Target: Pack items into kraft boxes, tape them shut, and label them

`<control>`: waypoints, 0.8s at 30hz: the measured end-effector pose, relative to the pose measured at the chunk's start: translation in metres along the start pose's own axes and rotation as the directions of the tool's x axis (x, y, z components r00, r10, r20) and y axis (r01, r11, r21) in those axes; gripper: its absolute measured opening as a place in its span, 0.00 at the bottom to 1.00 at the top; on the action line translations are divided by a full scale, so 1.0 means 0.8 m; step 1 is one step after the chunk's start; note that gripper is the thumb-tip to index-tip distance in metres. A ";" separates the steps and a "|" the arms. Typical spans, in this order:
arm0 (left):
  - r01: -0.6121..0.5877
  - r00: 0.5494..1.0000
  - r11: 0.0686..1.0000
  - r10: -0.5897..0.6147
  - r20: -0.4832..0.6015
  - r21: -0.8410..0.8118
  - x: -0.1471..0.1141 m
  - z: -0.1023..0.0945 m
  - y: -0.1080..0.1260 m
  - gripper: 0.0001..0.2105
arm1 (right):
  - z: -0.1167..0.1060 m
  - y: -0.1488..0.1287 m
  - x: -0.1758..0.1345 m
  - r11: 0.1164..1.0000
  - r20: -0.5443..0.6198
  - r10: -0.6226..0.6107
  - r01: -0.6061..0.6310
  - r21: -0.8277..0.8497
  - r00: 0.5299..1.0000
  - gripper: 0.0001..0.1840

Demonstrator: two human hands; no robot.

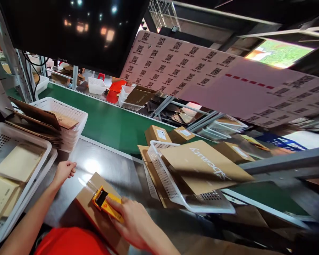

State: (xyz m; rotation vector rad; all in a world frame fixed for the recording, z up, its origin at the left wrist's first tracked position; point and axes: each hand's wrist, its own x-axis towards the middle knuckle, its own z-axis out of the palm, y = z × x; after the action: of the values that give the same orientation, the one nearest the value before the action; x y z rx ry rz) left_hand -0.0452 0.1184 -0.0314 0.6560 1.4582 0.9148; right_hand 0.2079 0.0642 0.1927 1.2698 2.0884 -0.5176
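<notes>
My left hand [65, 171] is closed in a loose fist over the metal worktop, with nothing seen in it, beyond the far left corner of a cardboard box [89, 209]. The brown box lies lengthwise in front of me, with a shiny clear strip near its far end. My right hand [134, 219] is wrapped around a yellow hand tool [113, 203] with a dark opening at its front. The tool is over the top of the box; whether it touches cannot be told. Its exact kind is unclear.
White baskets [46, 141] with paper and cardboard stand left. A white basket [162, 170] with printed flat cardboard [202, 166] is right. Behind runs a green conveyor belt [108, 124] carrying labelled boxes [156, 134]. A monitor [74, 35] and a code-covered board [175, 67] hang above.
</notes>
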 end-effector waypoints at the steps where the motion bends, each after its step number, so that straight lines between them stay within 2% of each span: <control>1: -0.004 1.000 1.000 0.004 -0.005 -0.003 -0.001 -0.002 0.002 0.29 | 0.000 0.000 -0.001 1.000 -0.001 0.002 -0.002 0.008 1.000 0.32; 4: -0.013 1.000 1.000 0.013 -0.011 -0.007 0.001 -0.008 0.003 0.29 | 0.003 0.001 0.000 1.000 -0.020 -0.005 0.005 -0.006 1.000 0.33; 7: 0.013 1.000 1.000 -0.013 0.001 -0.015 0.009 -0.011 -0.013 0.29 | 0.010 0.002 0.006 1.000 -0.050 -0.020 0.019 -0.023 0.999 0.28; 10: 0.099 0.992 0.994 -0.094 0.083 -0.051 0.012 -0.001 -0.051 0.32 | 0.015 0.002 0.012 0.999 -0.063 -0.026 0.023 -0.037 0.998 0.25; 13: 0.152 0.974 0.987 -0.141 0.176 -0.049 0.006 0.026 -0.095 0.34 | 0.016 0.002 0.016 0.999 -0.091 -0.030 0.026 -0.043 0.995 0.25; 16: 0.054 0.988 0.997 -0.063 0.140 0.061 -0.002 0.053 -0.125 0.33 | 0.017 0.002 0.016 0.998 -0.099 -0.030 0.025 -0.051 0.995 0.26; 18: -0.033 0.994 0.982 0.013 0.110 0.184 -0.006 0.062 -0.131 0.31 | 0.017 0.002 0.014 0.998 -0.101 -0.027 0.022 -0.051 0.994 0.27; 20: -0.103 0.990 0.947 0.068 0.123 0.305 -0.008 0.062 -0.128 0.26 | 0.015 0.001 0.013 0.998 -0.117 -0.026 0.019 -0.056 0.993 0.27; 24: -0.195 0.976 0.844 0.116 0.185 0.500 -0.015 0.054 -0.104 0.18 | 0.010 -0.001 0.011 0.999 -0.150 -0.037 0.032 -0.036 0.988 0.20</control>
State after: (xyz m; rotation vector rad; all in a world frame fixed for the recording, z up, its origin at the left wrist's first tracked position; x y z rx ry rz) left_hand 0.0089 0.0711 -0.0926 1.2326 1.5392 0.5709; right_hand 0.2067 0.0644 0.1809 1.2913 2.2378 -0.4104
